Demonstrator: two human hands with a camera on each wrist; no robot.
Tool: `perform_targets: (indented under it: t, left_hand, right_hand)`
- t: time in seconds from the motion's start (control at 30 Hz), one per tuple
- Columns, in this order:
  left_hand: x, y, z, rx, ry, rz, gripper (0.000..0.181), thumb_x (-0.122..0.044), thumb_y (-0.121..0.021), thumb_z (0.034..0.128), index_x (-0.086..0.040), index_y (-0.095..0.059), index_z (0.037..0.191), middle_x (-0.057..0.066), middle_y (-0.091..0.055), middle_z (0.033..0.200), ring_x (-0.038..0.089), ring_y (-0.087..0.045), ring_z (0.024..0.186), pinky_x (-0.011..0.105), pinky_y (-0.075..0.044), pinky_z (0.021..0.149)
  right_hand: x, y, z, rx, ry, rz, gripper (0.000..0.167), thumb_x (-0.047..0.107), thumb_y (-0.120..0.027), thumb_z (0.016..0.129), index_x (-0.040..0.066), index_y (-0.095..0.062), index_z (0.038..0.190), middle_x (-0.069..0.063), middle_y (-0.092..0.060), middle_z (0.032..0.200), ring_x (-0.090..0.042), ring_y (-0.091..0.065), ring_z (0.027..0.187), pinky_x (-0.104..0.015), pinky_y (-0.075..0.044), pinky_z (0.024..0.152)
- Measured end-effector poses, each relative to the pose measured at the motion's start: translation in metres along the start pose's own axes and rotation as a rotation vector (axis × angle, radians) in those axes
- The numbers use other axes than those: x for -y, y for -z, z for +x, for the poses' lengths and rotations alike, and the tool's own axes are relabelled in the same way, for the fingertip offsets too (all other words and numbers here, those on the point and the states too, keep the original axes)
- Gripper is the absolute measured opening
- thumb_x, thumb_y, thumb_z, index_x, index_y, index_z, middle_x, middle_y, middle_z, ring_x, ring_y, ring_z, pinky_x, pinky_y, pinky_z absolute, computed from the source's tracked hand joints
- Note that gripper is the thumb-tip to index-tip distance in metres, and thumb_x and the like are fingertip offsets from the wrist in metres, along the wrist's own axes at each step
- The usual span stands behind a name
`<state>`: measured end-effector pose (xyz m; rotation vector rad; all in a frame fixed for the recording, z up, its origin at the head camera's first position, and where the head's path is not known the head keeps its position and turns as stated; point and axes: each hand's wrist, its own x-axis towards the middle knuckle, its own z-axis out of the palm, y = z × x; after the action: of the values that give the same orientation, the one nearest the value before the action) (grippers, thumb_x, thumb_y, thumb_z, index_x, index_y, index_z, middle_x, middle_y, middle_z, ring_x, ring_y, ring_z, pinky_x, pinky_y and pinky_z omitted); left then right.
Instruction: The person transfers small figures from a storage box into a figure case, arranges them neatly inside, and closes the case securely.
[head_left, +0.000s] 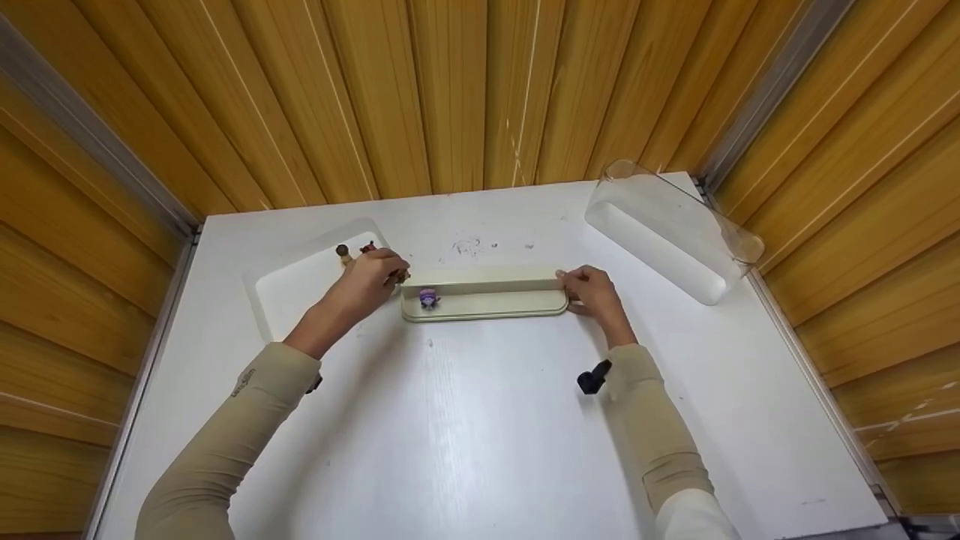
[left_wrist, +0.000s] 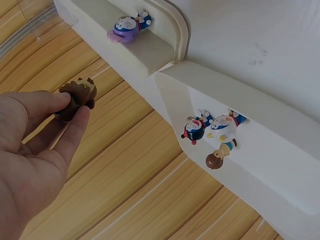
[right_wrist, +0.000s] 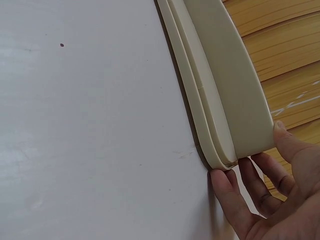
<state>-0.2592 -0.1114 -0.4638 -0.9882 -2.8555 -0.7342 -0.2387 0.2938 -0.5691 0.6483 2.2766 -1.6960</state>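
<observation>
My left hand pinches a small brown figurine between thumb and fingers, just off the left end of a cream stepped display base. On that base, near its left end, is a figurine with a purple top. At the opposite end, my right hand grips the base, the thumb on its raised back part and fingers against the corner. Below the left hand is a shallow white tray. It holds a red-and-black-headed figurine, a white-headed figurine and a brown-haired figurine.
At the table's back right lies a long transparent cover. Ribbed wood-look panels stand behind and beside the white table. Small dark marks dot the tabletop behind the base.
</observation>
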Motion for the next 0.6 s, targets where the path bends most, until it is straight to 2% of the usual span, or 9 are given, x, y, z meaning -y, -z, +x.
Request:
perform_targets:
  t: [0.07,0.27,0.37,0.6]
  left_hand:
    - [-0.001,-0.002,0.001,0.002,-0.018,-0.003,0.022,0.013,-0.062,0.0913,0.005,-0.075,0.107,0.020,-0.072,0.109,0.034,-0.069,0.104,0.043,-0.059,0.087]
    - [-0.004,-0.008,0.003,-0.012,-0.073,0.005,0.020,0.012,-0.063,0.0915,0.004,-0.075,0.105,0.019,-0.071,0.107,0.032,-0.070,0.101,0.041,-0.060,0.083]
    - [-0.007,-0.010,0.005,-0.005,-0.075,-0.007,0.020,0.012,-0.063,0.0912,0.004,-0.075,0.104,0.019,-0.072,0.105,0.031,-0.071,0.098,0.040,-0.060,0.082]
    - [-0.019,-0.019,0.021,0.071,-0.068,-0.026,0.019,0.007,-0.062,0.0951,0.001,-0.074,0.108,0.016,-0.071,0.108,0.028,-0.069,0.100,0.037,-0.060,0.084]
  right_hand:
    - [0.000,0.000,0.000,0.000,-0.001,0.004,0.036,0.040,-0.066,0.099,0.007,-0.061,0.113,-0.010,-0.065,0.111,-0.018,-0.065,0.094,-0.031,-0.059,0.081]
    - [0.000,-0.002,0.000,0.005,0.006,-0.004,0.037,0.041,-0.066,0.099,0.007,-0.061,0.114,-0.010,-0.065,0.111,-0.017,-0.065,0.094,-0.029,-0.059,0.079]
    - [0.000,-0.003,0.000,0.016,0.002,0.000,0.037,0.040,-0.065,0.100,0.007,-0.061,0.115,-0.009,-0.065,0.111,-0.017,-0.065,0.095,-0.029,-0.059,0.080]
    - [-0.001,-0.001,0.000,-0.006,0.008,0.010,0.036,0.039,-0.066,0.099,0.006,-0.061,0.114,-0.008,-0.063,0.107,-0.017,-0.063,0.093,-0.030,-0.059,0.079]
